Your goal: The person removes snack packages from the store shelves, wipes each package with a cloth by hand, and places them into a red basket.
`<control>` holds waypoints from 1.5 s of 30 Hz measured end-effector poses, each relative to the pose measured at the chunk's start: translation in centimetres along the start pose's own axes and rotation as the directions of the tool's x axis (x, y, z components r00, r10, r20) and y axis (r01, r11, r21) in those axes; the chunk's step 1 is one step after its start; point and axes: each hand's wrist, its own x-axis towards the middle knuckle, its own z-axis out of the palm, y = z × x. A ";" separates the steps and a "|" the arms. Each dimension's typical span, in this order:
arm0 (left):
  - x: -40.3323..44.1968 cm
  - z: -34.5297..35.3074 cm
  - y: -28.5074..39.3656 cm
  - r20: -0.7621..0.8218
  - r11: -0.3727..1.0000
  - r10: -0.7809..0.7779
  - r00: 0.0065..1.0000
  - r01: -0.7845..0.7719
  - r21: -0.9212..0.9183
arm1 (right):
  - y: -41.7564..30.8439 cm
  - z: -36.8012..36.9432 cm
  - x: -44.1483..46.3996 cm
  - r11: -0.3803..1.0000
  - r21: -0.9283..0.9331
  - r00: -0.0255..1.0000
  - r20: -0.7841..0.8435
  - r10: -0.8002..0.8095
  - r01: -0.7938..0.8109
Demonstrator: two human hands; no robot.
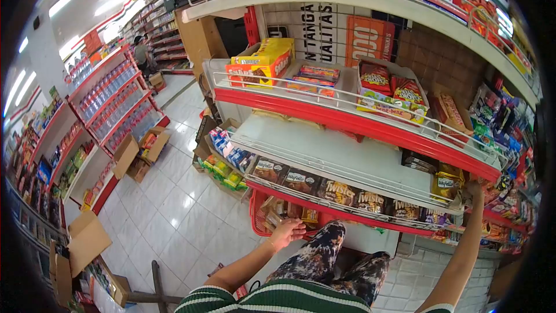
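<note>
My left hand (288,233) hangs over the red basket (255,220), its fingers loosely stretched out and nothing visible in them. Several snack packs lie in that basket. My right hand (472,192) reaches to the right end of the middle shelf (341,150), beside a yellow Wafello pack (446,183). Its fingers are too small and partly hidden to show whether they grip anything. Along the shelf's front rail stand brown Wafello packs (301,180) and dark Twist packs (369,201).
The upper shelf (347,104) holds a yellow snack box (263,61) and a Beng-Beng box (391,90). Cartons (217,165) of packs stand left of the rack. Bottled drinks (113,101) fill a rack across the aisle. Open cardboard boxes (87,243) sit at lower left. A person (141,52) is farther back.
</note>
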 end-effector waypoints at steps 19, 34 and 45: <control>-1.1 7.8 -1.5 0.210 0.987 -0.158 0.965 0.152 0.043 | -18.8 -34.2 -9.6 -0.108 0.987 0.830 0.159 0.535 -0.119; -7.3 17.9 -1.6 0.714 0.977 -0.195 0.672 0.197 0.082 | -46.2 -40.7 -23.8 -0.607 0.787 0.921 0.311 0.233 -0.113; -9.6 15.5 -0.5 0.542 1.000 0.021 0.840 -0.009 -0.026 | -49.1 -45.6 -22.1 -0.812 0.473 0.650 0.505 0.568 0.343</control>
